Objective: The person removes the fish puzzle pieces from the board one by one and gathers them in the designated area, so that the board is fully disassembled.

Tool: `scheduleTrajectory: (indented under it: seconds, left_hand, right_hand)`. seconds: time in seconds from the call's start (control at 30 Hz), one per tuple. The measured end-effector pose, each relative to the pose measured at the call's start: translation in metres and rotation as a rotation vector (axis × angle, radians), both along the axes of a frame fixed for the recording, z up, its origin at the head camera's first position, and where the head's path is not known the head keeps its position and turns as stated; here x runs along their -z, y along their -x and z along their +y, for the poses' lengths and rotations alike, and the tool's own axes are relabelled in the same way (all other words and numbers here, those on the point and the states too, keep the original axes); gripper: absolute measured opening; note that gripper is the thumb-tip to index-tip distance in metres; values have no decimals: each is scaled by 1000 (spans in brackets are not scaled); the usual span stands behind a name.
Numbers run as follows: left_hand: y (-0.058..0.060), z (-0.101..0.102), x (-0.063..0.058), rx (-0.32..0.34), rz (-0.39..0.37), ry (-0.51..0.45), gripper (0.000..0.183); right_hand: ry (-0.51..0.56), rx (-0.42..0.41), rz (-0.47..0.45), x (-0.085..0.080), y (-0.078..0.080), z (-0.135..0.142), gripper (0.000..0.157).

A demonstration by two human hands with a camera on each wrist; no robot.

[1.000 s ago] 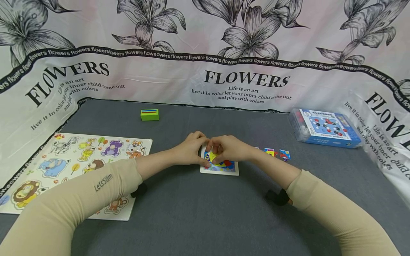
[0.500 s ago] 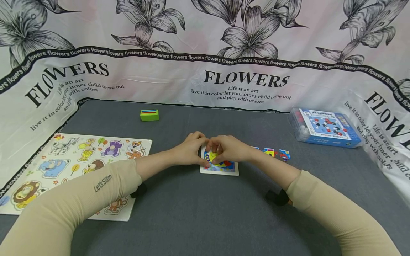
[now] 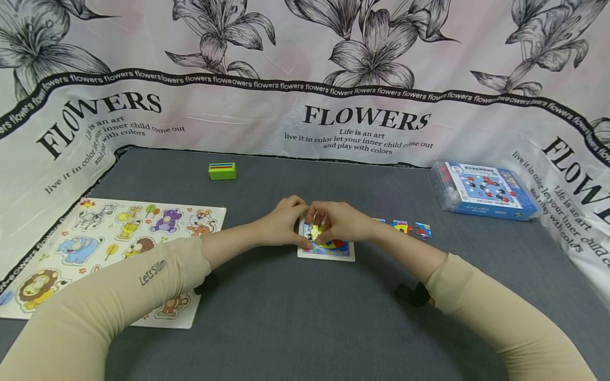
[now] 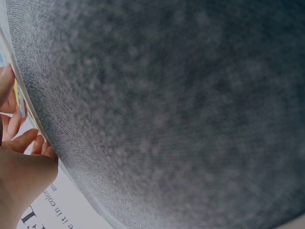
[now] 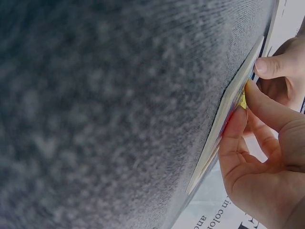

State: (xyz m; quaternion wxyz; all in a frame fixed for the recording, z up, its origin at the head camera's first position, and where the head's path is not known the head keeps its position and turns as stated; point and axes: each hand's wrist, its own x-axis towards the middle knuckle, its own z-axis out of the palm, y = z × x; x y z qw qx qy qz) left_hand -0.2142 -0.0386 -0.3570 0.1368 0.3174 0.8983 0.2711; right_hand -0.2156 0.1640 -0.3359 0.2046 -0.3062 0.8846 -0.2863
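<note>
A small jigsaw puzzle board (image 3: 329,256) with a white rim and a bright blue, red and yellow picture lies at the middle of the table. My left hand (image 3: 282,225) holds the board at its left side, thumb over the near left rim and fingers at the far edge. My right hand (image 3: 345,219) is bent over the board, thumb and forefinger pinching a yellow puzzle piece (image 5: 243,101) right at the picture's surface. Much of the picture is hidden under the fingers.
Several loose puzzle pieces (image 3: 423,230) lie right of the board, partly behind the right forearm. A large animal picture board (image 3: 209,227) sits under the left arm. Farther back stand a green box (image 3: 222,171) and a blue molecule-model box (image 3: 495,209).
Both hands stay in nearly the same place. The yellow piece under my right fingers looks brighter and slightly tilted now.
</note>
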Motion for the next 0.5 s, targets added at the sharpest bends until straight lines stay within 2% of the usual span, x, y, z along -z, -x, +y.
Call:
scheduleTrajectory:
  seconds: [0.5]
  left_hand:
    - [0,-1,0,6,-3,3,78]
  right_hand:
    - [7,2,-2,0,0,-2,38]
